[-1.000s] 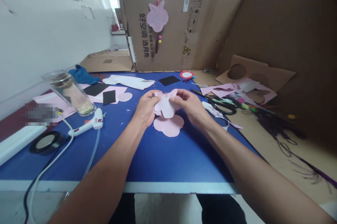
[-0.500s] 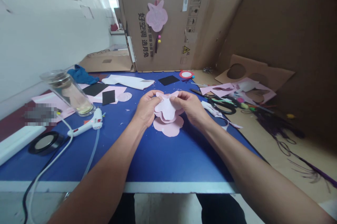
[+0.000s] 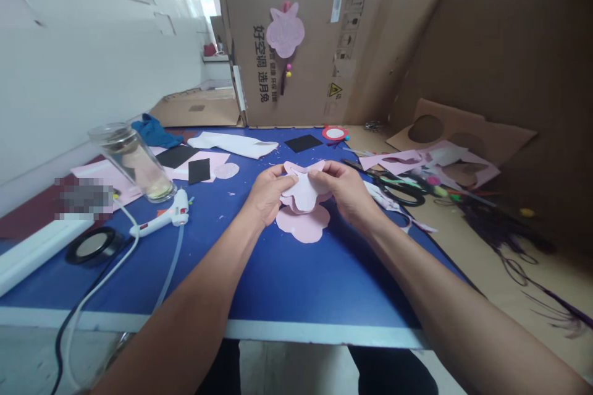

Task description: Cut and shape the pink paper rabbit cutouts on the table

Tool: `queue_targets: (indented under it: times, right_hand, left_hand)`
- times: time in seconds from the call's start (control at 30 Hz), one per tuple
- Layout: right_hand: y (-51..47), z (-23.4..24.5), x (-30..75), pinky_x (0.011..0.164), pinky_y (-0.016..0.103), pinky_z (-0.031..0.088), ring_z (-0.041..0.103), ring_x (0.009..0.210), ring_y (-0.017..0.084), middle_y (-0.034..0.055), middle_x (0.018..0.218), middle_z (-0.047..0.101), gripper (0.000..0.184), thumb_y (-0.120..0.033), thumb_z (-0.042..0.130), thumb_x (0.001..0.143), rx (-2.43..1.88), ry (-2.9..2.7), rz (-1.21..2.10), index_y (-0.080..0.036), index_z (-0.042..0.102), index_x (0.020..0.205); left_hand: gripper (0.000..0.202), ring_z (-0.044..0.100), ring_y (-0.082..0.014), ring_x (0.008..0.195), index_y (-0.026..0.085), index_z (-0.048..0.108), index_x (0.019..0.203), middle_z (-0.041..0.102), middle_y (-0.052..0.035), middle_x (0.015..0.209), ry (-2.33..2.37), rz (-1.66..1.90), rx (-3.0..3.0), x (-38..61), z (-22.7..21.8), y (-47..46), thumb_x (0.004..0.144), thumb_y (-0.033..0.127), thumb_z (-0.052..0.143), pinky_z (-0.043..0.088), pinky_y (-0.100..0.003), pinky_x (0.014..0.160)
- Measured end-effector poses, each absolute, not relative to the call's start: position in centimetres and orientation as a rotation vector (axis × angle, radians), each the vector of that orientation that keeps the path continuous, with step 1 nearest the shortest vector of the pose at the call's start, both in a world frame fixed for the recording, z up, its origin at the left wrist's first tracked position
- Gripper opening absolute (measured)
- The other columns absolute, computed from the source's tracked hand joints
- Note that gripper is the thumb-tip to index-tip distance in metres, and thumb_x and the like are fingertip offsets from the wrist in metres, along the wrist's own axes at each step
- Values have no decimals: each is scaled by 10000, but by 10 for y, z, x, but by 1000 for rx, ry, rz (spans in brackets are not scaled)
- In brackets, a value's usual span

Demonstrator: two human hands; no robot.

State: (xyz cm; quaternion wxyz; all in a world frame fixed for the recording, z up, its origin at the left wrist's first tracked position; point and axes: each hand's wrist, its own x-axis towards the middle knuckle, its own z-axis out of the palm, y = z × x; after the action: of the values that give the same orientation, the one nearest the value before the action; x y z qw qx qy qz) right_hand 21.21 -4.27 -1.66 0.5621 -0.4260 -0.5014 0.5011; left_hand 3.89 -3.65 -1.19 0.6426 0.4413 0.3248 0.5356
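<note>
Both hands hold a pale pink flower-shaped cut-out (image 3: 306,192) a little above the blue table (image 3: 296,284). My left hand (image 3: 267,194) pinches its left edge with closed fingers. My right hand (image 3: 345,190) pinches its right edge, thumb on top. A second pink flower-shaped piece (image 3: 303,225) lies flat on the table just below the held one; whether they touch I cannot tell.
A white glue gun (image 3: 162,219) with its cable, a glass jar (image 3: 134,163) and a black tape roll (image 3: 90,246) lie at the left. Black scissors (image 3: 398,188) and pink paper scraps (image 3: 417,160) sit at the right. A cardboard box (image 3: 315,42) bearing a pink ornament stands behind.
The hands and the held pink piece have barely shifted. The camera view has moved slightly, so everything sits a bit further right in the picture.
</note>
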Motion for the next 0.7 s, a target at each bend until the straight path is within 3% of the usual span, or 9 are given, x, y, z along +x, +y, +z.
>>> queue_targets:
  times: [0.7]
  right_hand:
    - [-43, -18, 212, 586, 284, 492, 611, 652, 156, 10, 759, 703, 295, -422, 867, 723, -986, -1195, 1222, -194, 706, 819]
  left_hand:
    - [123, 671, -167, 637, 123, 777, 799, 746, -76, 750, 846, 1264, 958, 38, -19, -32, 751, 215, 843, 539, -317, 667]
